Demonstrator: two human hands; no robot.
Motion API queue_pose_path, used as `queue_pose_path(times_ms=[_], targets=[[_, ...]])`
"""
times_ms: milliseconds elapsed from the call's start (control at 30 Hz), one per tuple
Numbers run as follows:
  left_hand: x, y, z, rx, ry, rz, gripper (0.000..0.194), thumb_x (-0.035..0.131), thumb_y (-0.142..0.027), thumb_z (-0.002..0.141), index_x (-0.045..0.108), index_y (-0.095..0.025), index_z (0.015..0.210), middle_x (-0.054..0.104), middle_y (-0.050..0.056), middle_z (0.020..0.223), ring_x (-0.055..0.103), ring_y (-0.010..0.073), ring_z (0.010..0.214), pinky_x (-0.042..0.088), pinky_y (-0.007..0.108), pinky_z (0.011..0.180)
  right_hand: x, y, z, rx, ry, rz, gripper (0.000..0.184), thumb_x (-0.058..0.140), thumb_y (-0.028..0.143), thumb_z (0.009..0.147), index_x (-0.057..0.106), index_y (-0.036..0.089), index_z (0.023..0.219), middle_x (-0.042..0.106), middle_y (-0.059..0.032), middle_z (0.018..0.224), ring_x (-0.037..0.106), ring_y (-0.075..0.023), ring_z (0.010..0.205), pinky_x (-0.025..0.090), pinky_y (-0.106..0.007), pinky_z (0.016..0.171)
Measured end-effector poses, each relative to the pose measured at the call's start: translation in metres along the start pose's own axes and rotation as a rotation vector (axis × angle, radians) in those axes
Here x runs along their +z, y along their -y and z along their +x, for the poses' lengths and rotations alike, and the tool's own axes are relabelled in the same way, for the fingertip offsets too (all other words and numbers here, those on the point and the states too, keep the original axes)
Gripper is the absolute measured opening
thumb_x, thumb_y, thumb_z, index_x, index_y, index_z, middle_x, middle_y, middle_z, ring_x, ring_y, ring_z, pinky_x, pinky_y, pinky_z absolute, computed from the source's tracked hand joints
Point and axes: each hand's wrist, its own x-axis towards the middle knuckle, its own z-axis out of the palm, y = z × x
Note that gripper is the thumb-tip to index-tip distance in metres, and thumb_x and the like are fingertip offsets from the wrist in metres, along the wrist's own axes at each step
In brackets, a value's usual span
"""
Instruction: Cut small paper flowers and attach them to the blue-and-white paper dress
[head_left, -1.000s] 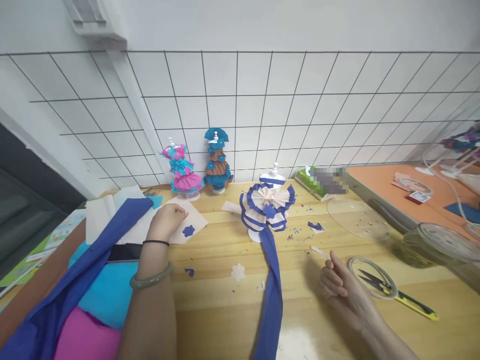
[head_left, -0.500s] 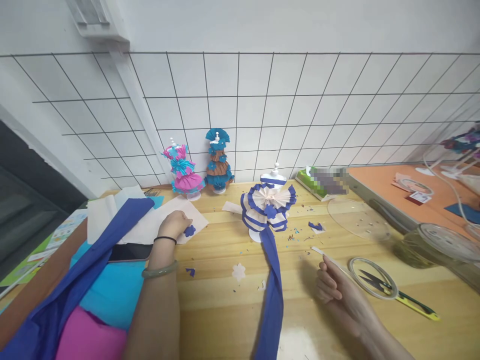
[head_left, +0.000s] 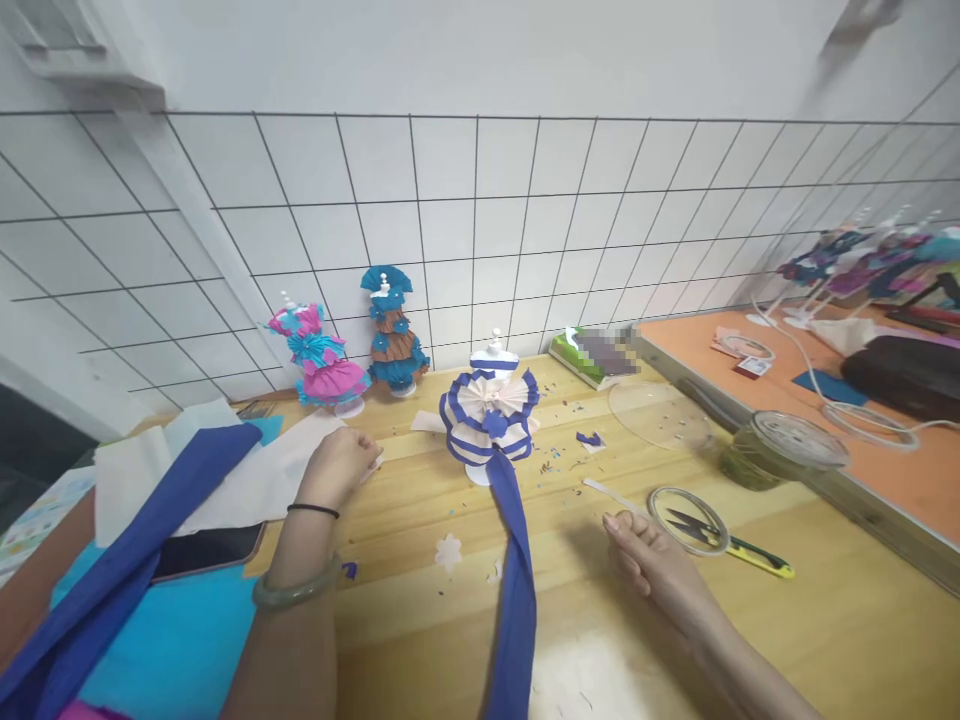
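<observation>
My left hand (head_left: 339,466) rests with fingers curled on the corner of a cream paper sheet (head_left: 259,480); it covers the spot where a small blue paper flower lay. My right hand (head_left: 654,566) lies on the wooden table (head_left: 825,620) with fingers closed on a thin white strip (head_left: 604,489) that points up and left. Between the hands stands a small mannequin in a cream and blue paper dress (head_left: 489,420). A long blue paper band (head_left: 514,580) trails from the dress toward me. A cream paper flower (head_left: 448,551) lies near the band.
A pink and teal paper dress (head_left: 319,362) and a brown and teal one (head_left: 392,333) stand by the wire grid wall. Blue, teal and cream sheets (head_left: 165,620) and a phone (head_left: 204,549) lie left. Scissors (head_left: 731,541), a tape ring, a clear lid (head_left: 660,415), a jar (head_left: 780,450) and a tissue pack (head_left: 596,355) lie right.
The view swung to the right. My left hand slid onto the blue flower on the cream sheet and now covers it. My right hand stayed put with the strip.
</observation>
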Motion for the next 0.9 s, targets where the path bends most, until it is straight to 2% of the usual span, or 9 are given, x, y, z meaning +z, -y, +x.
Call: queue_pose_path(times_ms=[167, 300, 367, 433, 600, 700, 833, 900], targets=[[0.016, -0.028, -0.011, 0.123, 0.184, -0.107, 0.026, 0.055, -0.028, 0.063, 0.055, -0.017, 0.04, 0.053, 0.001, 0.042, 0.044, 0.0131, 0.043, 0.026, 0.024, 0.047, -0.006, -0.005, -0.003, -0.041, -0.013, -0.27, 0.058, 0.049, 0.055, 0.077, 0.039, 0.018, 0.034, 0.031, 0.0052, 0.025, 0.025, -0.0048, 0.027, 0.019, -0.021, 0.037], [0.032, -0.04, -0.018, 0.18, 0.424, -0.308, 0.017, 0.061, -0.032, 0.061, 0.062, -0.015, 0.061, 0.06, 0.001, 0.053, 0.049, 0.0131, 0.047, 0.032, 0.023, 0.047, -0.005, -0.006, -0.006, -0.053, -0.045, -0.362, 0.055, 0.046, 0.055, 0.079, 0.043, 0.018, 0.038, 0.035, 0.0054, 0.026, 0.027, -0.005, 0.027, 0.021, -0.02, 0.037], [0.041, -0.043, -0.019, 0.205, 0.534, -0.419, 0.025, 0.067, -0.033, 0.057, 0.062, -0.014, 0.073, 0.058, 0.0, 0.053, 0.05, 0.0122, 0.048, 0.034, 0.022, 0.047, -0.003, -0.006, -0.006, -0.02, -0.044, -0.348, 0.049, 0.048, 0.055, 0.077, 0.048, 0.018, 0.045, 0.038, 0.0062, 0.027, 0.027, -0.0045, 0.025, 0.019, -0.019, 0.035], [0.05, -0.045, -0.019, 0.224, 0.602, -0.522, 0.031, 0.071, -0.031, 0.053, 0.06, -0.013, 0.076, 0.055, -0.002, 0.052, 0.047, 0.0098, 0.046, 0.032, 0.02, 0.046, -0.002, -0.007, -0.007, 0.011, -0.021, -0.337, 0.046, 0.049, 0.055, 0.077, 0.051, 0.017, 0.051, 0.04, 0.0066, 0.028, 0.027, -0.004, 0.025, 0.017, -0.018, 0.035], [0.071, -0.053, -0.024, 0.252, 0.634, -0.793, 0.035, 0.072, -0.034, 0.056, 0.056, -0.014, 0.08, 0.055, -0.001, 0.065, 0.045, 0.0062, 0.048, 0.031, 0.019, 0.046, 0.0, -0.014, -0.006, 0.064, 0.029, -0.312, 0.046, 0.046, 0.056, 0.078, 0.053, 0.015, 0.058, 0.041, 0.0071, 0.03, 0.028, -0.0035, 0.025, 0.017, -0.017, 0.034], [0.082, -0.059, -0.03, 0.24, 0.637, -0.93, 0.031, 0.073, -0.033, 0.057, 0.054, -0.015, 0.073, 0.053, -0.002, 0.064, 0.044, 0.0059, 0.049, 0.031, 0.019, 0.046, 0.002, -0.016, 0.0, 0.073, 0.068, -0.28, 0.044, 0.048, 0.054, 0.078, 0.054, 0.015, 0.06, 0.044, 0.0068, 0.032, 0.03, -0.0037, 0.026, 0.019, -0.017, 0.035], [0.093, -0.065, -0.033, 0.207, 0.643, -1.029, 0.028, 0.074, -0.031, 0.057, 0.054, -0.013, 0.062, 0.05, -0.003, 0.055, 0.041, 0.0052, 0.045, 0.03, 0.019, 0.044, 0.019, -0.004, 0.018, 0.034, 0.109, -0.112, 0.032, 0.066, 0.044, 0.067, 0.058, 0.014, 0.063, 0.056, 0.0037, 0.049, 0.04, -0.004, 0.034, 0.025, -0.018, 0.038], [0.095, -0.066, -0.033, 0.193, 0.633, -1.055, 0.026, 0.074, -0.031, 0.058, 0.055, -0.013, 0.059, 0.048, -0.004, 0.05, 0.039, 0.0047, 0.043, 0.028, 0.019, 0.043, 0.032, 0.004, 0.03, 0.025, 0.096, -0.066, 0.03, 0.073, 0.039, 0.06, 0.063, 0.016, 0.077, 0.058, 0.0047, 0.056, 0.046, -0.0056, 0.04, 0.031, -0.018, 0.043]])
